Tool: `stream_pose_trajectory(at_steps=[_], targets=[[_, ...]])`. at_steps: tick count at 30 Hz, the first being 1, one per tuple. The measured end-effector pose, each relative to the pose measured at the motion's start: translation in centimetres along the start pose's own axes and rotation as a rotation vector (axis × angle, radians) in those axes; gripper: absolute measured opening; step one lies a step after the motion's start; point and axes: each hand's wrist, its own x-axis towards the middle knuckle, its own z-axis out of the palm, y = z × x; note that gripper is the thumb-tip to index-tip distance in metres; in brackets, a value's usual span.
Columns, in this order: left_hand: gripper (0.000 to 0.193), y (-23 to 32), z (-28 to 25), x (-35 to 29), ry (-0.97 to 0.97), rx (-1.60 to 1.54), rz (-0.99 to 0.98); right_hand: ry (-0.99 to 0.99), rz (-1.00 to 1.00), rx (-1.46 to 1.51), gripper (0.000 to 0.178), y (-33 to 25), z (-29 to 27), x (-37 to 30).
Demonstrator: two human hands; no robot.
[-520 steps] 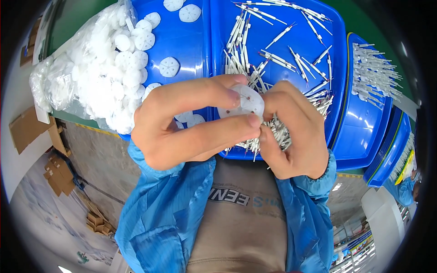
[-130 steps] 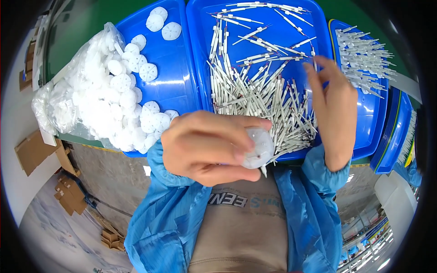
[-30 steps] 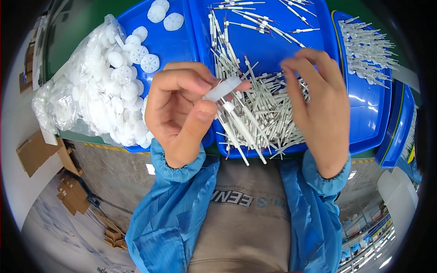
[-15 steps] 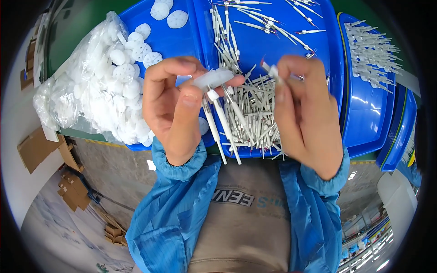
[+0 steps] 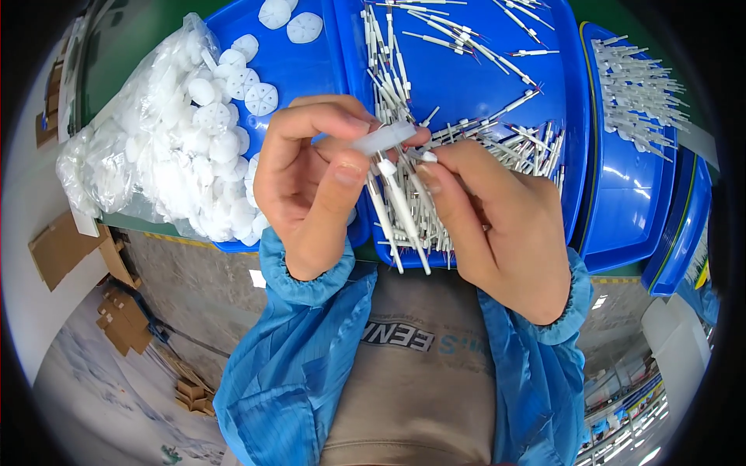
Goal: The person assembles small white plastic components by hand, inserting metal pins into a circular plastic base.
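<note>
Half a second's change: your right hand (image 5: 505,233) has come in, and the white-collared rod (image 5: 425,157) it carries has gone from well apart to the right end of the white plastic disc (image 5: 383,138).
Meaning for the work: it seems to have passed from fetching to bringing rod and disc together; whether the rod's tip is seated you cannot tell, since it is hidden.
Disc in left hand: your left hand (image 5: 307,186) has its fingers narrowed on the disc's left end, thumb nearest you; the disc lies nearly edge-on, its right end higher in view, above the middle blue tray (image 5: 443,85) near that tray's left edge.
Hanging rods: at least two white rods (image 5: 400,194) slope from the disc's underside past the tray's near edge.
Rod in right hand: your thumb and forefinger pinch it close to its collar, just beside the disc.
Rod pile: loose rods (image 5: 536,151) heap toward the middle tray's near edge, with others scattered toward its far edge.
</note>
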Motion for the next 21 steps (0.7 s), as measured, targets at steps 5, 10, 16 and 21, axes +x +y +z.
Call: stream_pose_trajectory(at_steps=[5,10,16,21], targets=[[0.020,-0.6,-0.5,0.3,-0.162,0.143,0.125,-0.027,-0.021,-0.039,0.003,0.1,-0.6,0.1],[0.022,-0.5,-0.7,0.5,-0.211,0.279,0.217,-0.098,-0.020,-0.108,0.004,0.1,-1.1,0.4],[0.042,-0.2,-1.2,0.2,-0.128,0.276,0.264,-0.063,-0.243,-0.177,0.009,0.6,-1.0,0.3],[0.040,0.3,-1.4,0.7,-0.076,0.310,0.310,-0.042,-0.260,0.047,0.015,0.6,-0.5,0.5]])
